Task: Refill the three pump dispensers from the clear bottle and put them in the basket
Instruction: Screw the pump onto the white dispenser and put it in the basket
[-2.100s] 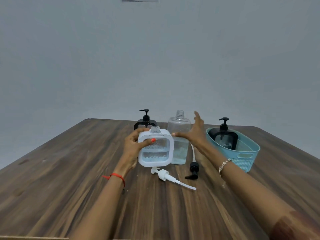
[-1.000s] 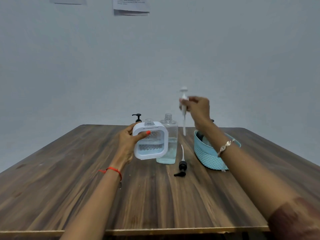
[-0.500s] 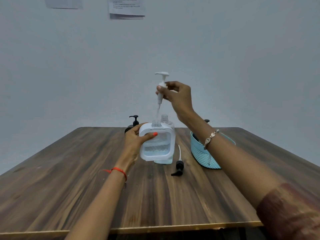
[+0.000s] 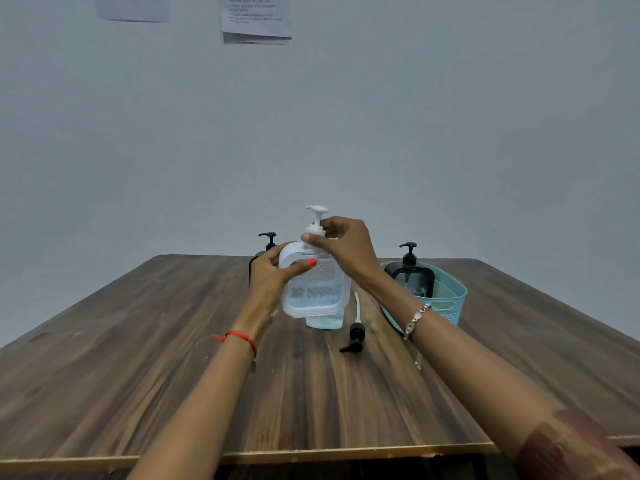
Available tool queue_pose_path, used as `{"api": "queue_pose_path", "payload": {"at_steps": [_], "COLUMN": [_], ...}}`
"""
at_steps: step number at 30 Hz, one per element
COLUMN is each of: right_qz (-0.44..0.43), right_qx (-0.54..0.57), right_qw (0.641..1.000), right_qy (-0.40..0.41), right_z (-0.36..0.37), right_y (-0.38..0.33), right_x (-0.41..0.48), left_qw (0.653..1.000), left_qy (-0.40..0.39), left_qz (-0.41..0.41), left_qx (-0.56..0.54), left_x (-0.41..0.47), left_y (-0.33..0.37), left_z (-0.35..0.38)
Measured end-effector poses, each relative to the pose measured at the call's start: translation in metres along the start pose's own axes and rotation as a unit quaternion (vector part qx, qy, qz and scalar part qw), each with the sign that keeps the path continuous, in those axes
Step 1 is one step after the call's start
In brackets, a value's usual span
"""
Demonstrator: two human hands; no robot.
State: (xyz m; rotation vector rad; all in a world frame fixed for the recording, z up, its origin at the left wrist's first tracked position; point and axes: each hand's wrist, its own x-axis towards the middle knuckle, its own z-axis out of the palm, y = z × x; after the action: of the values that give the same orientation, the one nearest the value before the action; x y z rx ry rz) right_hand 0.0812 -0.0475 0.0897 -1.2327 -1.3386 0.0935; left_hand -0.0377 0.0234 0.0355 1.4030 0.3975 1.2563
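From the head camera, the left hand (image 4: 268, 275) is wrapped around the left side of a white-framed dispenser (image 4: 313, 289), thumb across its clear front panel, holding it upright above the wooden worktop (image 4: 138, 358) without it touching the surface. Clear liquid shows in the lower part of the dispenser. The right hand (image 4: 346, 244) is closed with its fingertips around the collar of a white pump head (image 4: 316, 221), which sits upright at the dispenser's neck, its spout pointing left; whether the collar is fully seated cannot be told. Directly behind the held dispenser stands the clear bottle (image 4: 325, 322), mostly hidden, with only its liquid-filled base showing below the dispenser, resting on the worktop. Just to the right of that base lies a loose black pump head (image 4: 355, 336) on its side, its pale tube running away toward the far edge. Behind the left hand, a black dispenser (image 4: 268, 242) stands on the worktop, only its pump top and a sliver of its body visible. To the right, a light-blue basket (image 4: 446, 303) sits on the worktop, partly behind the right forearm, and a second black dispenser (image 4: 410, 275) stands upright inside it with its pump fitted. A red thread (image 4: 239, 337) circles the left wrist and a bracelet (image 4: 415, 320) hangs on the right wrist. Two sheets of paper (image 4: 256, 17) are fixed on the pale wall behind.
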Motion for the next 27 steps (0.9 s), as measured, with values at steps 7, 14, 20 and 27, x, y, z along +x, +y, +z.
{"api": "queue_pose_path", "payload": {"at_steps": [7, 14, 20, 27], "right_qz": [0.031, 0.082, 0.089, 0.092], "right_qx": [0.055, 0.124, 0.106, 0.081], "right_qw": [0.998, 0.987, 0.988, 0.99], "right_qy": [0.025, 0.054, -0.072, -0.067], "right_z": [-0.005, -0.007, -0.015, -0.012], "right_y": [0.002, 0.005, 0.007, 0.006], "right_x": [-0.002, -0.001, 0.002, 0.0], "left_qw": [1.0, 0.999, 0.999, 1.0], "left_qy": [0.006, 0.003, 0.005, -0.005], "left_qz": [0.002, 0.0, 0.0, 0.007], "left_qx": [0.005, -0.032, -0.033, -0.021], "left_x": [-0.001, -0.004, -0.004, -0.005], "left_y": [-0.001, 0.0, -0.002, -0.003], "left_z": [0.001, 0.001, 0.0, 0.0]}}
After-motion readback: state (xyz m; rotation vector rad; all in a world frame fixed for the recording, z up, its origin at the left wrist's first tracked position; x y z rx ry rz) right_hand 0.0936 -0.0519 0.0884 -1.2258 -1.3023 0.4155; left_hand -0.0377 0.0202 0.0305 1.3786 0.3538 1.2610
